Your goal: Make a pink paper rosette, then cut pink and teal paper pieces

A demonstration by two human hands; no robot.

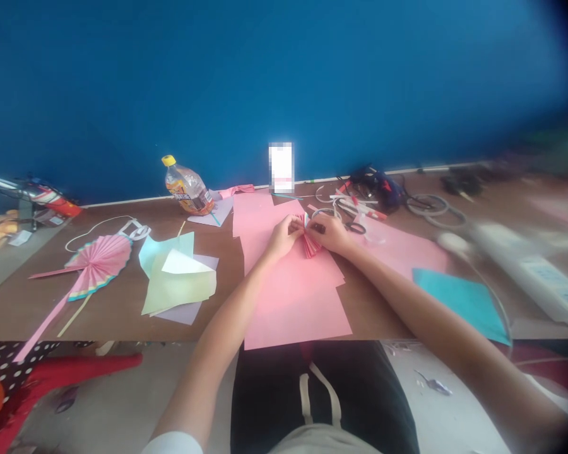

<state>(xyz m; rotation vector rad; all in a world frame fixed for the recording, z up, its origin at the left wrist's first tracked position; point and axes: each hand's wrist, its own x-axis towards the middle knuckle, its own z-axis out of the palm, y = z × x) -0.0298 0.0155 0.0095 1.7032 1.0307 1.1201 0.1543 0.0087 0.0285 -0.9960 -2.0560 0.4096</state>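
Observation:
Both hands meet over the pink paper sheets (296, 315) at the middle of the table. Between them is a small pleated paper fan (312, 248), pink and red with a pale and blue edge at its top. My left hand (286, 232) pinches its left side, fingers closed. From the right, my right hand (329, 233) grips the other side with bent fingers. The fingers hide the fan's middle. Close by the right hand lie black-handled scissors (357, 227), partly covered by clutter.
At left lies a finished-looking pink fan (99, 258) with paper strips. Nearby are green and white paper pieces (180, 290). A bottle (188, 189) with a yellow cap leans at the back, near a bright phone screen (281, 167). Teal paper (461, 302) and a power strip (544, 277) lie right.

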